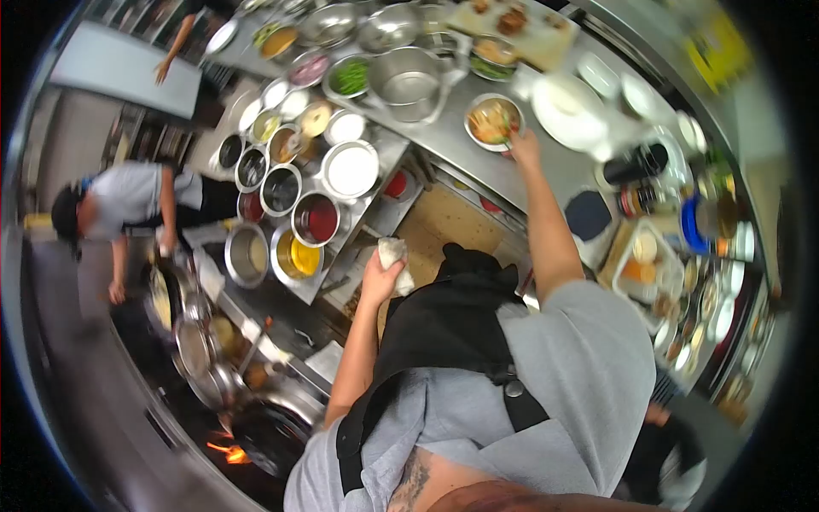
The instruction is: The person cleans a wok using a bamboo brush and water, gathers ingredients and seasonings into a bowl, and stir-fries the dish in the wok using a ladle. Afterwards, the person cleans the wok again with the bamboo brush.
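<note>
My left hand point(381, 280) is closed around a crumpled white cloth point(393, 253), held in front of my black apron point(435, 328). Stretched far forward, my right hand point(526, 148) is at the near right rim of a metal bowl point(472, 129) on the steel counter. Orange and pale food point(490, 122) fills that bowl. The fingers look closed on something thin at the rim, too blurred to name. Just right of this hand lies a stack of white plates point(570, 111). Behind the bowl stands another metal bowl with greens point(493, 60).
Pots of sauces, one red point(318, 220) and one yellow point(304, 256), crowd the left counter. Flames point(229, 452) show beside a black wok point(271, 437) at lower left. A co-worker point(128, 200) bends over pans at left. Another person point(670, 456) is behind me at lower right.
</note>
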The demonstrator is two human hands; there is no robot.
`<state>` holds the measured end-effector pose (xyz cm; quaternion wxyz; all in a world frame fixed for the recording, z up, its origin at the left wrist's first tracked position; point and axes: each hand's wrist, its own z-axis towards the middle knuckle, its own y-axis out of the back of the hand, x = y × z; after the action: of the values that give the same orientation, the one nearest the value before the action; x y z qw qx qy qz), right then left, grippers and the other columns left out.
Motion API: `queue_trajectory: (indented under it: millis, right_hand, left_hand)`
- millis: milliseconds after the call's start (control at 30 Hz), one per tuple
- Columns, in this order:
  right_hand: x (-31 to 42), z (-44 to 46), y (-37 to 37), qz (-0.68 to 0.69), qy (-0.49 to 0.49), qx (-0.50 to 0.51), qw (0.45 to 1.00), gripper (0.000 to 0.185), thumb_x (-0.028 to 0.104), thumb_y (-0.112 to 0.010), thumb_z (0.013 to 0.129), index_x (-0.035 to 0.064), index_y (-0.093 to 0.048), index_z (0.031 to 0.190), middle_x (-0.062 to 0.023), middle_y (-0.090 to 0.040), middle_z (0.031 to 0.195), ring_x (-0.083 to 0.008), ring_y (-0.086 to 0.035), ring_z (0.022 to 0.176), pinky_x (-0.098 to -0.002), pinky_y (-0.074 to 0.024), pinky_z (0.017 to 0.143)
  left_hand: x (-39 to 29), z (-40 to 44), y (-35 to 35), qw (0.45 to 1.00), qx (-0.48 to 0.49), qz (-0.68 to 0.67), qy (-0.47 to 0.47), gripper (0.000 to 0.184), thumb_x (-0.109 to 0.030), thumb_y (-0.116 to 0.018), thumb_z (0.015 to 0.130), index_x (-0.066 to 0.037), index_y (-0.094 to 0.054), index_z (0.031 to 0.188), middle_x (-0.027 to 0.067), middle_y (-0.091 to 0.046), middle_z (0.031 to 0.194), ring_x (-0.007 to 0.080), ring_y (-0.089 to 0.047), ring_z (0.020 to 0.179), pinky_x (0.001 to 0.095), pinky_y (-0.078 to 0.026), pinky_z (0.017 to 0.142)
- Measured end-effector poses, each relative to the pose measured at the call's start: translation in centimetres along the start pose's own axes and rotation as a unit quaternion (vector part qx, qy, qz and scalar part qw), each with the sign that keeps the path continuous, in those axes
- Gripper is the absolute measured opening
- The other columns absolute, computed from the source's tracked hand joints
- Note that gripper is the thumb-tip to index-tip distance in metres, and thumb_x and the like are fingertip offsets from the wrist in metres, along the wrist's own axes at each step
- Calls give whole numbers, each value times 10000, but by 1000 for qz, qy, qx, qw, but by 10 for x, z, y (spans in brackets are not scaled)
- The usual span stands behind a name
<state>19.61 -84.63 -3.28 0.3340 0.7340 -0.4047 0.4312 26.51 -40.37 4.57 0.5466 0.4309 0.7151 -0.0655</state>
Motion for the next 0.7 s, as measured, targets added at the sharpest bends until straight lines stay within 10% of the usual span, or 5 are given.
queue_trajectory:
  millis: [333, 500, 567, 667, 700]
  right_hand:
    - [14, -186, -111, -176, 1, 518, 837, 179, 81, -536, 938, -12, -581, 1085, -80, -666, 860, -141, -642, 615, -269, -555, 517]
    - [56, -237, -226, -209, 31, 673, 709, 229, 166, -530, 965, -5, -598, 1101, -100, -676, 934, -126, -631, 606, -265, -527, 540]
    - [86, -238, -281, -334, 84, 715, 609, 251, 245, -543, 977, 25, -636, 1055, -100, -682, 860, -149, -652, 663, -321, -540, 609]
    - [121, -190, -380, -263, 503, 564, 600, 246, 305, -605, 937, 79, -692, 979, -136, -703, 857, -228, -668, 759, -382, -527, 722]
    - [154, -190, -403, -287, 403, 545, 677, 237, 306, -628, 906, 102, -705, 1000, -164, -706, 904, -274, -687, 803, -405, -529, 732]
  left_hand:
    - [16, 7, 40, 936, -101, -336, 9, 444, -261, -718, 906, -2, -545, 1223, 66, -661, 1092, 129, -627, 927, 293, -515, 829]
    - [61, -34, 132, 957, -218, -191, 22, 347, -158, -701, 856, -3, -611, 1153, 72, -701, 1025, 145, -650, 931, 301, -508, 834]
    - [80, -47, 161, 942, -297, -139, 67, 336, -159, -696, 812, 2, -653, 1103, 100, -720, 989, 174, -671, 907, 322, -505, 836]
    - [85, -67, 192, 911, -367, -158, 98, 332, -185, -707, 804, 5, -667, 1074, 112, -726, 964, 191, -683, 883, 329, -505, 826]
    - [91, -73, 200, 902, -388, -141, 127, 326, -182, -708, 803, 6, -670, 1067, 111, -728, 956, 196, -686, 877, 329, -505, 821]
